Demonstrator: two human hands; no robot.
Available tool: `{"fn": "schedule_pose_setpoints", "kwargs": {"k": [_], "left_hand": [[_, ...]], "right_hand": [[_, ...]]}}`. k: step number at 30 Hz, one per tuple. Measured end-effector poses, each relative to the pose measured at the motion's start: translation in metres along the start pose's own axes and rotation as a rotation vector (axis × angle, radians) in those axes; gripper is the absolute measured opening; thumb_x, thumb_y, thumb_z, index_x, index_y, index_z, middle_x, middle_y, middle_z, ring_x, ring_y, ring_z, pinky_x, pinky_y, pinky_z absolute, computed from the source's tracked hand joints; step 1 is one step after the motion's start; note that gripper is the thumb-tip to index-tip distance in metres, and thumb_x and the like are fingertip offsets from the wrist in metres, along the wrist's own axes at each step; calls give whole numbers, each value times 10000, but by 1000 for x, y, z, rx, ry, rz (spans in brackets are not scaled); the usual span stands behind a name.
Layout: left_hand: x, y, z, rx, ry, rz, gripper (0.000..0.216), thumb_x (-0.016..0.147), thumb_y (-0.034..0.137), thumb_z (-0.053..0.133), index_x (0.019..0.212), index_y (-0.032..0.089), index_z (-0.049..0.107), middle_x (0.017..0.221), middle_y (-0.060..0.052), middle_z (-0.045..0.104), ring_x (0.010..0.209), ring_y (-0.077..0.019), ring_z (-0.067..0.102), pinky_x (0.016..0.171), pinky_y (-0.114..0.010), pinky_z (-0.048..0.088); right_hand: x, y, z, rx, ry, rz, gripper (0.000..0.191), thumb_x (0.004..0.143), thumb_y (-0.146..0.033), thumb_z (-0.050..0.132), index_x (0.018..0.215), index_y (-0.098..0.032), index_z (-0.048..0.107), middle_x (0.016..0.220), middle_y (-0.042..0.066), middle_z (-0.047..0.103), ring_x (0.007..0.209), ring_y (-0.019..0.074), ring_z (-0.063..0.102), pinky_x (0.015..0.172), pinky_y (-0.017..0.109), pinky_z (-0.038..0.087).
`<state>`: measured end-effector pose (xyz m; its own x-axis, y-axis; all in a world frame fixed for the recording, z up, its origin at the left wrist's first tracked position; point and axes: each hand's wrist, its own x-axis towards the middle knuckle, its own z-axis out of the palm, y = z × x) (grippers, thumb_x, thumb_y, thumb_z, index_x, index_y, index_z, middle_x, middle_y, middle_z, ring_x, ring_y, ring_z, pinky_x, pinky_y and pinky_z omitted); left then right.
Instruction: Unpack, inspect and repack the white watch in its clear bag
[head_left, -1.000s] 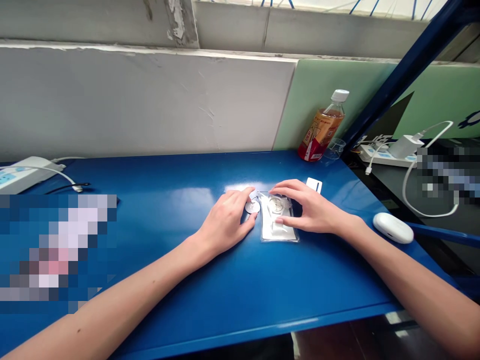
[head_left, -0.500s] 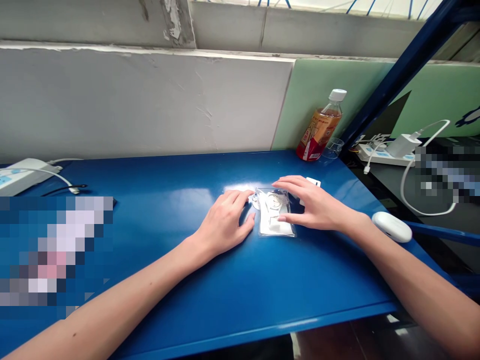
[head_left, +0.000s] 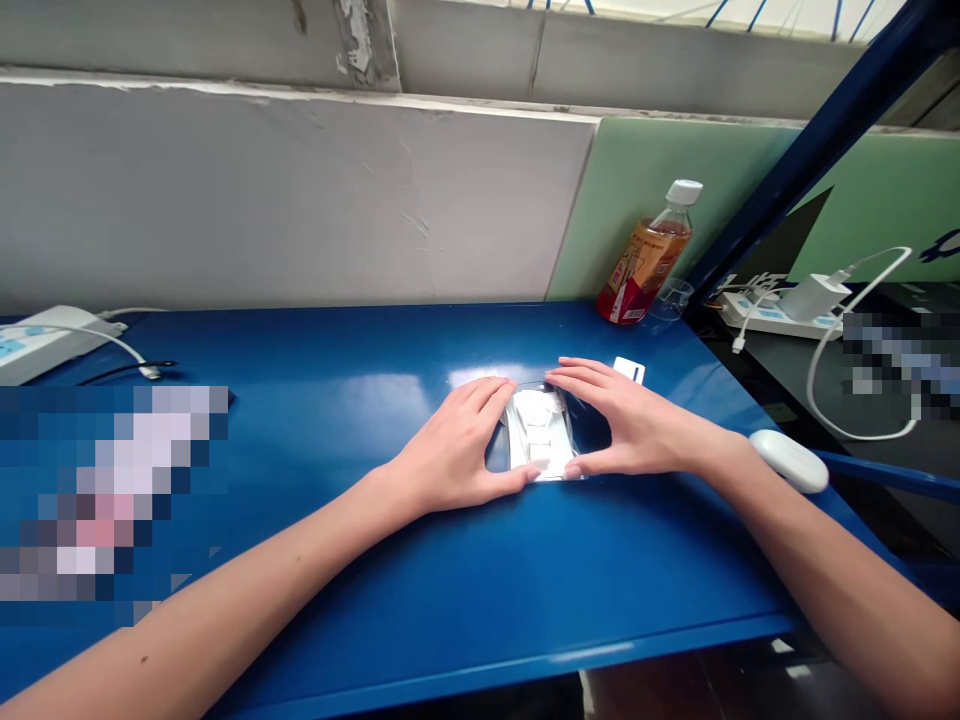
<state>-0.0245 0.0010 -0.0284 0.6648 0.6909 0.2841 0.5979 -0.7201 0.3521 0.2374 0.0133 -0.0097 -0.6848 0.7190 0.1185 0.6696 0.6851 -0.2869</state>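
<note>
A small clear plastic packet [head_left: 538, 436] with white pieces inside lies on the blue table [head_left: 315, 420]. My left hand [head_left: 457, 450] curves round its left side, fingertips at the far corner and thumb at the near edge. From the right, my right hand [head_left: 630, 425] does the same, its fingers over the top edge and its thumb touching the near corner. Both hands hold the packet between them, flat on the table. A small white card [head_left: 628, 371] lies just beyond my right fingers.
A bottle of amber drink [head_left: 649, 260] and a small clear cup [head_left: 670, 297] stand at the back right corner. A white oval case [head_left: 789, 460] sits by my right wrist. Power strips with cables lie at far left [head_left: 37, 345] and far right [head_left: 772, 318].
Both hands have closed in on the packet's sides, thumbs now at its near edge. The round disc by my left fingertips is no longer in sight. The packet sits slightly further left.
</note>
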Motion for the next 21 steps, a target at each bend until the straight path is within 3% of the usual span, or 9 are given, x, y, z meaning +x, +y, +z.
{"fn": "schedule_pose_setpoints", "kwargs": {"k": [7,14,21], "left_hand": [[1,-2,-2,4,-30,-9,850,784,590,707,1398,52,469,1434,-231,514,1355,-356,459,1135,-493,395],[0,-8,-7,-4,-66,-15,967,745,729,680,1430,85,452,1460,-240,493,1357,-390,462,1116,-542,406],[-1,-9,-5,8,-56,-23,961,767,679,691,1457,67,422,1479,-242,471,1374,-387,442,1127,-538,398]], "right_hand": [[0,2,5,95,-38,42,1032,705,-685,735,1494,-100,418,1532,208,443,1465,397,317,1154,567,371],[3,-2,4,91,-43,51,1019,700,-677,746,1478,-93,442,1542,207,431,1488,394,267,1178,560,334],[4,-3,4,71,-10,51,1020,710,-669,745,1485,-82,436,1551,227,406,1478,400,291,1165,577,347]]}}
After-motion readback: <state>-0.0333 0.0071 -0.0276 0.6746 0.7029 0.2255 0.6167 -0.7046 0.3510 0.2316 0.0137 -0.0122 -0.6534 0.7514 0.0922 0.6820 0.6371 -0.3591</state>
